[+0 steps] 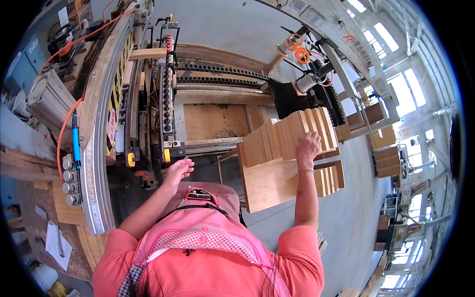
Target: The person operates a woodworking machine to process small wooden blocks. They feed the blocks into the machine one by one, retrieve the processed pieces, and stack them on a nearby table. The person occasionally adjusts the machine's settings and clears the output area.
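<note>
My left hand [179, 173] is held in the air in front of my waist, fingers stretched out and nothing in it. Close by is the end of a machine rail with a yellow knob [166, 155]. On my right, a row of pale wooden boards [289, 133] stands on edge, packed side by side on a wooden stand [269, 185]. My right hand [308, 145] reaches onto these boards, its fingers bent over the edge of one. The fingertips are partly hidden against the wood.
A long metal machine beam [101, 123] runs along my left, with an orange hose [62, 133] and a blue air gun [76, 141]. Ahead lies a machine bed with black chains [217, 74]. More boards [326, 180] stand beside the stand; wood piles [387, 161] lie further right.
</note>
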Demonstrator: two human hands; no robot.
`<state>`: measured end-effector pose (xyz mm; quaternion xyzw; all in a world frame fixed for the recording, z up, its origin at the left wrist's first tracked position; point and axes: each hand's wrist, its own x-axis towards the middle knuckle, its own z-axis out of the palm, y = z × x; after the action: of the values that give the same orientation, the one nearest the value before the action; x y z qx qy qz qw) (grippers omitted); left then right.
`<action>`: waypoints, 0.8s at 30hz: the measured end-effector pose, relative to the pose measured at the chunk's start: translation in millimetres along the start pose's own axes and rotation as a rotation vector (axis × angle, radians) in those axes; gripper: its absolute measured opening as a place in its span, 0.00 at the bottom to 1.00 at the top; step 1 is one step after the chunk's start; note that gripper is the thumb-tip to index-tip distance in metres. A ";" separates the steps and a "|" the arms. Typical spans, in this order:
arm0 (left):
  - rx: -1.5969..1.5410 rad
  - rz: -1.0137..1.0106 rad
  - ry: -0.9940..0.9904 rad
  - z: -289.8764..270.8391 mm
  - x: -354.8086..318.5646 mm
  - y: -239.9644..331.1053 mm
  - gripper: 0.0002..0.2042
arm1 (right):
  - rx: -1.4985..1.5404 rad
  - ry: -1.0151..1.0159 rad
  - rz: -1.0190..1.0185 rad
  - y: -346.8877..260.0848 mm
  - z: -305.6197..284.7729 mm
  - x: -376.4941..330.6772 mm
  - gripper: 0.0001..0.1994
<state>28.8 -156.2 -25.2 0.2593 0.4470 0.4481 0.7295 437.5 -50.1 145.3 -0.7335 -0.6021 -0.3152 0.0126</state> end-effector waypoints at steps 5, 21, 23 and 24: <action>-0.018 0.011 0.012 -7.9 1.5 -3.3 0.13 | 0.460 0.291 0.095 -5.7 -18.1 -22.3 0.10; -0.043 -0.075 -0.101 30.8 12.1 -12.4 0.13 | 2.192 -0.301 1.572 12.2 109.8 -112.0 0.17; -0.060 -0.087 -0.090 30.4 11.2 -16.4 0.12 | 2.196 -0.353 1.569 16.2 115.5 -113.5 0.16; -0.065 -0.100 -0.080 30.1 10.2 -18.5 0.12 | 2.198 -0.379 1.567 17.1 118.3 -114.2 0.15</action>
<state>65.2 -155.1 -29.9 0.2305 0.4153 0.4144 0.7763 497.0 -107.7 2.2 -0.5228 0.0380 0.5170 0.6767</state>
